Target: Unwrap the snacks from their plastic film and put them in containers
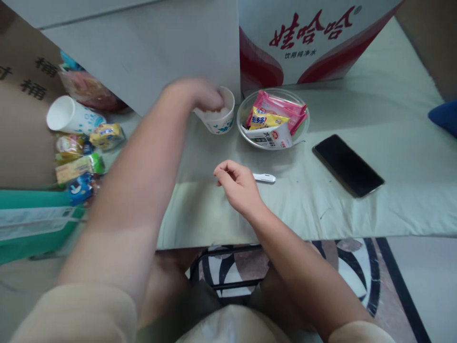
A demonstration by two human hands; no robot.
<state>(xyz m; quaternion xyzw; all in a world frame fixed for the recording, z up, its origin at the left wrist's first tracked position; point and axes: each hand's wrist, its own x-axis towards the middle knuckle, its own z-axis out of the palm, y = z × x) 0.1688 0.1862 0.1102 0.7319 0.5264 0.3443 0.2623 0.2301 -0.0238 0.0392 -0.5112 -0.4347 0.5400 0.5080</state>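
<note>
Since there's only the head view, all comes from it. Paper cup (218, 119) stands upright on the bench (357, 219), just above frame centre, touching or nearly touching the grey board behind it. Left hand (200, 95) is at its rim, fingers (214, 101) curled down over/into the mouth; hand is motion-blurred, so can't tell whether they're pinching the rim or just dipping inside. Something white seems to sit in the cup, unclear what.

Handling, as a guess: thin paper cup w/ blue print, light, soft-walled, dents if squeezed, tips easily when poked at the top. Best hold is round the mid wall w/ thumb opposite fingers, not the lip.

Right hand (240, 186) rests on the bench near centre, loosely curled, thumb and forefinger close together, apparently holding nothing. Just right of it, a small white pen-like stick (264, 178), partly hidden behind the knuckles; touching or not, can't tell.

Around: clear bowl (250, 138) of snack packets (274, 119) right of the cup, close but apart. Black phone (348, 165) flat, right of centre. Second paper cup (71, 116) on its side at upper left, amid a pile of wrapped sweets (80, 157). Red-and-white carton (314, 38) along the top edge.
</note>
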